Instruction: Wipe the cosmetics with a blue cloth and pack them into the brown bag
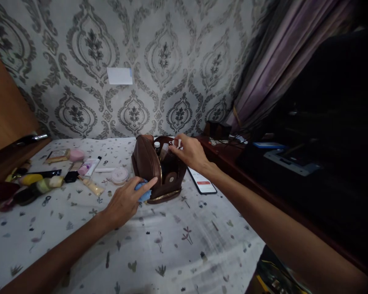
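Note:
A brown toiletry bag [145,161] with gold zips stands unzipped on the patterned cloth, a white-capped bottle [157,146] and other small items showing inside. My left hand [127,200] is closed around a crumpled blue cloth [143,192], its index finger lying against the bag's front. Over the right side of the opening, my right hand [190,151] pinches something small and whitish that I cannot make out. The bag's lower inside is dark and mostly hidden.
Cosmetics lie on the left: a round compact [119,175], a cream tube [93,187], a pink sponge [76,154] and several brushes [43,185]. A lit phone [202,181] lies right of the bag. A dark wooden ledge [221,153] and a black screen [319,102] border the right.

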### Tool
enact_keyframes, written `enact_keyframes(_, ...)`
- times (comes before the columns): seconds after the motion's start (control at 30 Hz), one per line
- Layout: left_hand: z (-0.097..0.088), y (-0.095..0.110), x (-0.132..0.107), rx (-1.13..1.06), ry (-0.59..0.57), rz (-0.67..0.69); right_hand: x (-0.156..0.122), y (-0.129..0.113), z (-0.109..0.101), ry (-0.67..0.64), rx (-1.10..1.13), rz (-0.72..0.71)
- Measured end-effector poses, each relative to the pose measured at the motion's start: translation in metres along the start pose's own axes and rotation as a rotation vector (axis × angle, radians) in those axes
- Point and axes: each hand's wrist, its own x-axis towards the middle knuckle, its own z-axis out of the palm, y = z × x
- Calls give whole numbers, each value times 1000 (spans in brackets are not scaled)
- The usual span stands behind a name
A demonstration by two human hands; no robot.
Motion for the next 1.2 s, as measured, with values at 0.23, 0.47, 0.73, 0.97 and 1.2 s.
enact_keyframes(0.23, 2, 1, 0, 50, -26, 11, -2, -4, 10, -115, -126, 44)
enact_keyframes(0.47, 5, -1, -2, 19, -82, -7, -7, -12, 10, -136, -320, 13)
enact_keyframes(0.73, 7, -1, -2, 21, -109, -24, -2, -10, 8, -144, -328, 68)
enact_keyframes(0.97, 5, 0, -2, 22, -181, -52, 10, 8, 13, -158, -121, 161)
enact_keyframes(1.2, 8, 1, -4, 10, -208, -82, 17, 29, 28, -126, 241, 181)
